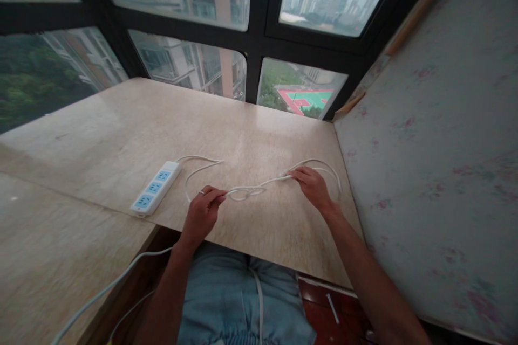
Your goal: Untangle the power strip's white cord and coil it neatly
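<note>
A white power cord point(247, 190) stretches in loose, twisted loops between my two hands, just over the stone-look ledge. My left hand point(201, 213), with a ring on one finger, pinches one end of the looped stretch. At the other end, my right hand point(312, 186) grips the cord between thumb and fingers. Beyond it a loop of cord curves out to the right. To the left of my left hand lies a white power strip point(157, 188) with blue socket faces, and its cord leaves from the far end.
The ledge point(194, 118) meets dark-framed windows point(259, 38) at the back and a floral-papered wall point(429, 145) on the right. Another pale cable point(117, 280) runs across the lower left. My legs in blue cloth point(238, 296) are against the front edge.
</note>
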Motion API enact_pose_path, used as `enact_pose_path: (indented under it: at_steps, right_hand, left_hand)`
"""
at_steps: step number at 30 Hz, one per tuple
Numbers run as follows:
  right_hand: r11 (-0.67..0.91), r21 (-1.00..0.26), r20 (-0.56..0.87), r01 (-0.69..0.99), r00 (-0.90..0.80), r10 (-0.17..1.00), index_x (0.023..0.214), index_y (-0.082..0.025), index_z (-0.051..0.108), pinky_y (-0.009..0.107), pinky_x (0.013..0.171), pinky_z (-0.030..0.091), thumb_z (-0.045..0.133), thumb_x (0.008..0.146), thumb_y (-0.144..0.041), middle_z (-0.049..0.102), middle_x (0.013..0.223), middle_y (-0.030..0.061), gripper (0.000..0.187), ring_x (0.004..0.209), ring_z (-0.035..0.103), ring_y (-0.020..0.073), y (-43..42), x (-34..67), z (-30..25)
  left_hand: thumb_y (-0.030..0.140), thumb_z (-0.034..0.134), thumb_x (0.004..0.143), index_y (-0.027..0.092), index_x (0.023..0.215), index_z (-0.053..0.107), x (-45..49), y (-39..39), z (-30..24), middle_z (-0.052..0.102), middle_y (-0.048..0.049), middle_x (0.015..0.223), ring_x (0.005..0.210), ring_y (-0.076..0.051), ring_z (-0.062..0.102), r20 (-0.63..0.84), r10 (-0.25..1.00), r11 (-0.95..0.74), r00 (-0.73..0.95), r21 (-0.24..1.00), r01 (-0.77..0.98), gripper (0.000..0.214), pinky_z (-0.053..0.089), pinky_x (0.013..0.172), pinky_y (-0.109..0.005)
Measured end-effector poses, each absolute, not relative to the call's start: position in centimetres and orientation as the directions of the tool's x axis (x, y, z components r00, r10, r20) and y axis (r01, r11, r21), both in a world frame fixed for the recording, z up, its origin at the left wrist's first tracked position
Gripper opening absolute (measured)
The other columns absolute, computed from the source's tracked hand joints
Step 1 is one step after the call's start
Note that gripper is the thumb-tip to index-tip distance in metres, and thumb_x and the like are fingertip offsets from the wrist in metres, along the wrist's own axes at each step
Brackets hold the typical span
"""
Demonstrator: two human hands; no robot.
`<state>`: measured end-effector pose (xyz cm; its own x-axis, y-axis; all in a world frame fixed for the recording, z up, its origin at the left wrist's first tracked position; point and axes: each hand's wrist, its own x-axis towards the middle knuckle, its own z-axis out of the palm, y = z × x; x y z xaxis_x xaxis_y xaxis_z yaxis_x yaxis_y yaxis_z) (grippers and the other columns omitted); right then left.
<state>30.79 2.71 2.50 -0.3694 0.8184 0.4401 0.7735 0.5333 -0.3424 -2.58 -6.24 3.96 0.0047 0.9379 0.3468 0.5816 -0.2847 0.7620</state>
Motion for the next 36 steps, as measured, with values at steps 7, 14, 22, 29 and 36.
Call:
enact_pose_path:
  at_steps: [7, 14, 22, 29, 36]
  right_hand:
    - [0.435, -0.409, 0.483, 0.802, -0.213, 0.849, 0.092, -0.028, 0.075, 0.035, 0.080, 0.046, 0.059, 0.086, -0.028, 0.071, 0.089, 0.0054, 0.017, 0.085, 0.061, 0.0214, 1.7, 33.2, 3.6]
    - [0.352, -0.474, 0.657, 0.807, 0.059, 0.752, 0.088, -0.028, 0.075, 0.037, 0.080, 0.049, 0.059, 0.087, -0.032, 0.070, 0.085, 0.0066, 0.017, 0.082, 0.063, 0.0221, -2.4, 33.5, 3.3]
    - [0.309, -0.542, 0.675, 0.781, 0.186, 0.714, 0.087, -0.025, 0.072, 0.031, 0.058, 0.048, 0.062, 0.088, -0.033, 0.069, 0.087, 0.0082, 0.013, 0.075, 0.064, 0.0204, -8.6, 30.9, 1.7]
    - [0.292, -0.626, 0.627, 0.723, 0.245, 0.740, 0.082, -0.023, 0.067, 0.029, 0.052, 0.044, 0.062, 0.087, -0.031, 0.067, 0.085, 0.0070, 0.011, 0.064, 0.060, 0.0179, -9.7, 28.6, 0.9]
    - [0.286, -0.653, 0.556, 0.702, 0.187, 0.810, 0.080, -0.023, 0.065, 0.028, 0.055, 0.049, 0.057, 0.088, -0.028, 0.065, 0.085, 0.0062, 0.012, 0.071, 0.062, 0.0186, -10.7, 27.4, -0.8]
  left_hand:
    - [0.026, 0.052, 0.088, 0.020, 0.090, 0.071, -3.4, -6.0, 3.4, 0.066, -0.0049, 0.085, 0.078, -0.018, 0.061, 0.352, 0.925, -0.204, -0.144, 0.779, 0.593, 0.020, 0.048, 0.077, -0.031]
    - [0.025, 0.052, 0.084, 0.020, 0.082, 0.068, -2.0, -5.2, 1.9, 0.065, -0.0060, 0.085, 0.082, -0.021, 0.061, 0.314, 0.896, -0.110, -0.314, 0.842, 0.528, 0.017, 0.047, 0.079, -0.034]
    - [0.038, 0.061, 0.078, 0.016, 0.090, 0.060, 0.2, -4.8, 2.4, 0.063, -0.0001, 0.066, 0.065, -0.015, 0.059, -0.028, 0.965, 0.005, -0.261, 0.996, -0.085, 0.024, 0.046, 0.068, -0.028]
    - [0.049, 0.058, 0.077, 0.018, 0.070, 0.056, 1.5, -4.5, 2.9, 0.051, 0.0023, 0.057, 0.053, -0.010, 0.045, -0.093, 0.995, 0.080, -0.029, 0.950, -0.302, 0.032, 0.038, 0.057, -0.026]
    - [0.049, 0.057, 0.079, 0.017, 0.086, 0.066, 1.8, -4.8, 3.1, 0.045, 0.0035, 0.059, 0.051, -0.009, 0.039, -0.087, 0.996, 0.091, 0.027, 0.937, -0.336, 0.034, 0.031, 0.049, -0.024]
